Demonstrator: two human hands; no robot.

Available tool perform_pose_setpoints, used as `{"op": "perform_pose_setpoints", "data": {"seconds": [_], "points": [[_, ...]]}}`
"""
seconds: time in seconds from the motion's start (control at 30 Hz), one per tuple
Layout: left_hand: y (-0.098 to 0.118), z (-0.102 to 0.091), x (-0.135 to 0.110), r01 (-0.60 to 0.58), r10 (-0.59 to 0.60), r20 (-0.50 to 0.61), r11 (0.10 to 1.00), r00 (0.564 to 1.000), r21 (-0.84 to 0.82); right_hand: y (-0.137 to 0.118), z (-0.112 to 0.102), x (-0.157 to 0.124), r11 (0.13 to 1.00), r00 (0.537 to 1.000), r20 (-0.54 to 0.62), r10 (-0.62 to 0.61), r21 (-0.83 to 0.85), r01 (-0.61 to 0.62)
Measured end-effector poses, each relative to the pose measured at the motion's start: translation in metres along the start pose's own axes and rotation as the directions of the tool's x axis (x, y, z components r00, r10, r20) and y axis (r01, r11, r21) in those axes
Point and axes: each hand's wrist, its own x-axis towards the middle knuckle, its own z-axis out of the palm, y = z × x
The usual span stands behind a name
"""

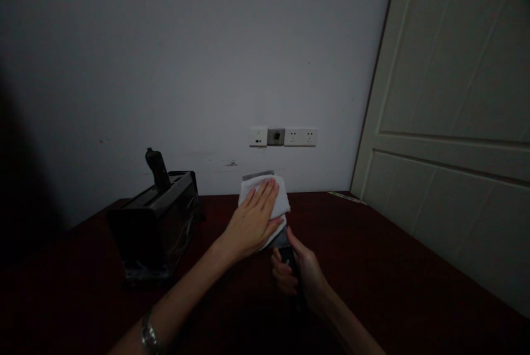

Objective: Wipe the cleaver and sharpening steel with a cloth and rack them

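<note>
My left hand (252,222) lies flat with its fingers stretched out over a folded white cloth (282,195), pressing it against the broad blade of a cleaver (280,239). Most of the blade is covered by the cloth; a grey strip of it shows along the top, and another part near the handle. Wrapped round the black handle, my right hand (306,272) keeps the cleaver tilted up above the dark red table, its thumb up near the base of the blade.
To the left stands a black knife block (155,222) with a black-handled knife (158,170) in its top. Wall sockets (300,137) sit behind the dark red table (372,266). A thin patterned strip (346,197) lies by the back right edge, near a pale panelled door (451,123).
</note>
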Motion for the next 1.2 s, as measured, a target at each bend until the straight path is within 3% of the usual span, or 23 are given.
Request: {"op": "perform_pose_setpoints", "data": {"seconds": [0.17,0.37,0.6,0.87,1.1,1.2], "points": [[0.004,0.002,0.000,-0.084,0.084,0.095,0.996,0.992,0.002,-0.006,-0.006,-0.002,1.000,1.000,-0.009,0.009,0.012,-0.009],[-0.013,0.004,0.002,0.040,-0.036,0.146,0.999,0.989,-0.019,0.000,-0.009,0.002,0.997,0.996,0.045,0.077,0.026,-0.079],[-0.009,0.006,0.000,-0.078,0.109,0.235,0.987,0.966,-0.140,-0.004,-0.015,0.002,0.997,0.998,0.054,0.038,0.067,-0.042],[-0.043,0.011,0.001,0.044,-0.026,0.221,0.996,0.975,-0.080,0.003,-0.017,0.003,0.985,0.980,0.115,0.163,0.043,-0.169],[-0.014,0.012,-0.001,-0.018,0.035,0.203,0.996,0.978,-0.089,0.001,-0.016,0.003,0.994,0.994,0.021,0.105,0.021,-0.106],[-0.015,0.015,0.001,0.016,-0.005,0.159,0.997,0.987,-0.073,0.003,-0.012,0.003,0.995,0.994,-0.015,0.105,-0.004,-0.105]]}}
